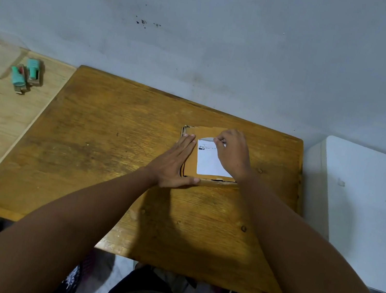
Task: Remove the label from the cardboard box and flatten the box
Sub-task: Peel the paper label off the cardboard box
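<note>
My left hand [176, 162] lies flat, fingers straight, against the cardboard box [190, 165] on the worn wooden table [98, 156]. My right hand [232, 154] pinches the white label [210, 160] at its far edge. A stained grey wall [205, 33] stands behind.

- Cardboard box [189, 168]: brown, low, lying flat on the desk [98, 156].
- Label [210, 160]: white, on the box top, far corner peeled up.

White label [210, 161] on cardboard box [190, 163]: dark printed block and one line of small print at its far edge, too small to read. No other text legible.
</note>
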